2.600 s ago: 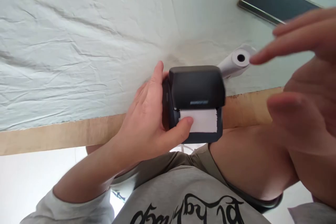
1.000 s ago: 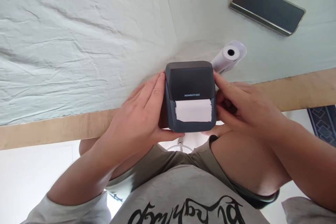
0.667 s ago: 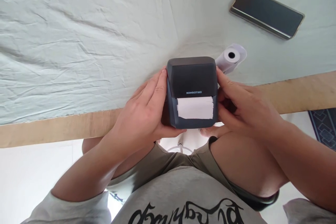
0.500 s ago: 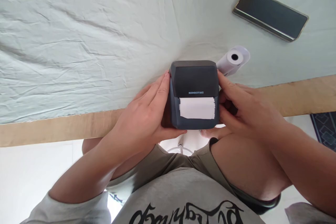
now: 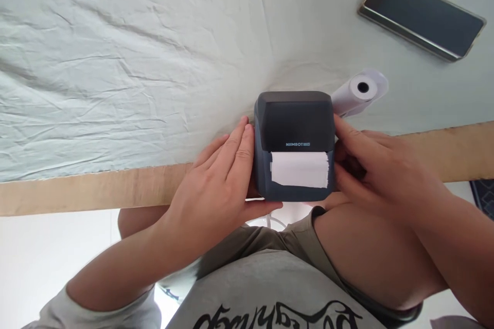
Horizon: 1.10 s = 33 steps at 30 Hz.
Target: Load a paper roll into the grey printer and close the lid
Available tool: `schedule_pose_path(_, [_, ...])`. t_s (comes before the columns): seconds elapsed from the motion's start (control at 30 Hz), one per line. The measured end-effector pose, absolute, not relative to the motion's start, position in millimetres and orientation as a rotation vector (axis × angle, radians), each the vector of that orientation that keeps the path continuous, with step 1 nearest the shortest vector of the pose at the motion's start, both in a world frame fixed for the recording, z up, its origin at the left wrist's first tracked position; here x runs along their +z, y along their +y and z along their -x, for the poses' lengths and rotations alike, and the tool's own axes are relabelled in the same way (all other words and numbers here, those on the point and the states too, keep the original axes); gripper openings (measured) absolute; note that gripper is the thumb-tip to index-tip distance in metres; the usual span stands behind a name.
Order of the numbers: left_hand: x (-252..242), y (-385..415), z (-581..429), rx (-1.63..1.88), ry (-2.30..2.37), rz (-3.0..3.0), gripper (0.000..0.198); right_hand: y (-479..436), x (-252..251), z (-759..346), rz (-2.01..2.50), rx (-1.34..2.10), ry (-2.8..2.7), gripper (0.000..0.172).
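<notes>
A small dark grey label printer sits at the near edge of the table, with a strip of white paper showing in its front slot. My left hand clasps its left side, fingers flat along the casing and thumb under the front. My right hand grips the right side, fingers pressed against the casing. A white paper roll lies on its side just behind the printer to the right, untouched.
A pale green wrinkled cloth covers the table, whose bare wooden edge runs across the near side. A dark phone lies face up at the far right. My lap and grey shirt are below the edge.
My right hand came down from mid-air and took hold of the printer's right side. The printer, held in both hands, shifted slightly right and lower. The lid looks pressed down.
</notes>
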<state>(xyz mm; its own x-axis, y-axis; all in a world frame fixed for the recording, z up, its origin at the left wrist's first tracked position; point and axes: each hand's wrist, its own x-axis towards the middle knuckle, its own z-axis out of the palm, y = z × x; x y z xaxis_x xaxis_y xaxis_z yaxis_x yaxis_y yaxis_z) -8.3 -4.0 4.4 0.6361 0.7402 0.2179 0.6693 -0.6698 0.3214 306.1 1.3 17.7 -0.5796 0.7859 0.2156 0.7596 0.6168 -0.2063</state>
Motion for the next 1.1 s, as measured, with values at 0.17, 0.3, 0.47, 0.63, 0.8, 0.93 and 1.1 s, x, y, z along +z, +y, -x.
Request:
schedule_pose_path(0.17, [3, -3, 8, 0.549, 1.198, -2.681, 0.106, 3, 19, -307, 1.219, 0.167, -2.566, 0.063])
schedule_pose_path(0.3, [8, -3, 9, 0.524, 1.211, -2.572, 0.112, 2, 22, -309, 1.237, 0.276, -2.590, 0.064])
schedule_pose_path(0.47, [11, 0, 8, 0.446, 1.270, -2.370, 0.102, 2, 26, -312, 1.287, 0.388, -2.524, 0.066])
schedule_pose_path(0.63, [8, 1, 6, 0.454, 1.281, -2.357, 0.096, -1, 20, -311, 1.321, 0.420, -2.486, 0.066])
schedule_pose_path(0.8, [14, 4, 9, 0.527, 1.198, -2.272, 0.102, -9, 27, -311, 1.468, 0.521, -2.350, 0.053])
schedule_pose_path(0.93, [21, 9, 11, 0.531, 1.177, -2.207, 0.087, -9, 47, -310, 1.512, 0.352, -2.181, 0.041])
schedule_pose_path(1.1, [20, 10, 14, 0.523, 1.186, -2.212, 0.090, 10, 64, -295, 1.410, 0.301, -2.344, 0.033])
